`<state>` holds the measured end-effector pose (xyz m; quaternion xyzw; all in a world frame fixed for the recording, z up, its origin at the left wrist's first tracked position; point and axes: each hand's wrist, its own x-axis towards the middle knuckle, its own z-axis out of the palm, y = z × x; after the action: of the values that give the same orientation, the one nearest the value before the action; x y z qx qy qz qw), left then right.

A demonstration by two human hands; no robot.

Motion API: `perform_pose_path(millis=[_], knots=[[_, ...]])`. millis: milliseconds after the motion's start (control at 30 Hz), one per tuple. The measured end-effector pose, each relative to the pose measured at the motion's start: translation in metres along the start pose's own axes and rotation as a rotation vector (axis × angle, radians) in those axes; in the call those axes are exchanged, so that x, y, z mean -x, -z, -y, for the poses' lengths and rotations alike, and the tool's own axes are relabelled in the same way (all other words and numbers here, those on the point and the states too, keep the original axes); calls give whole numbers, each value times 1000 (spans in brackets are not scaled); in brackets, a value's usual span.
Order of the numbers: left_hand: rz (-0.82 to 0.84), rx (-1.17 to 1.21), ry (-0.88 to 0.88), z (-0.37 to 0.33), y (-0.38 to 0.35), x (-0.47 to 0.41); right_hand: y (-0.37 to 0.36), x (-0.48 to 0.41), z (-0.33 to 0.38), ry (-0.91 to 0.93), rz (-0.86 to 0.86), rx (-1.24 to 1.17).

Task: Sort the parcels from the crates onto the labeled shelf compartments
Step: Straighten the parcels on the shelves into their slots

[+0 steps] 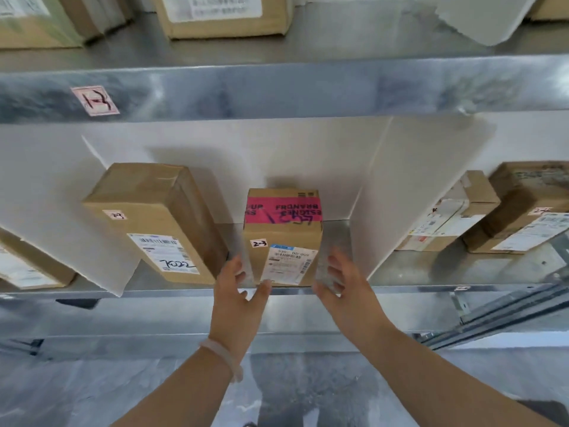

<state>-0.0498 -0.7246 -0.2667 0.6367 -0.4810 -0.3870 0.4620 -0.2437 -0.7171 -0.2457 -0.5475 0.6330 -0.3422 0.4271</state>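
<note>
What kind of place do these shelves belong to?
Probably a parcel sorting room or warehouse: metal shelves with handwritten tags, white dividers forming compartments, and cardboard parcels bearing shipping labels.

The shelf point(277, 94) is showing bare grey metal, smooth and shining with blurred reflections. The dividers point(415, 186) are looking like matt white board. The parcel point(283, 235) is showing matt brown cardboard, carrying a pink tape point(283, 209) and a white paper label point(288, 265). A pale, half-clear bracelet point(221, 357) is looking smooth.
</note>
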Motion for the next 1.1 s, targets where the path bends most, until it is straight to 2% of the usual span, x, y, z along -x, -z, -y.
perform_pose_path(millis=[133, 467, 900, 1100], knots=[[105, 67, -67, -6, -3, -29, -14, -17, 10, 32, -95, -74], [128, 74, -97, -8, -31, -59, -25, -37, 17, 7, -377, -217], [131, 94, -112, -15, -43, -70, -28, -56, 6, -31, -459, -208], [254, 63, -136, -12, -24, -63, -40, -43, 3, -79, -420, -327]])
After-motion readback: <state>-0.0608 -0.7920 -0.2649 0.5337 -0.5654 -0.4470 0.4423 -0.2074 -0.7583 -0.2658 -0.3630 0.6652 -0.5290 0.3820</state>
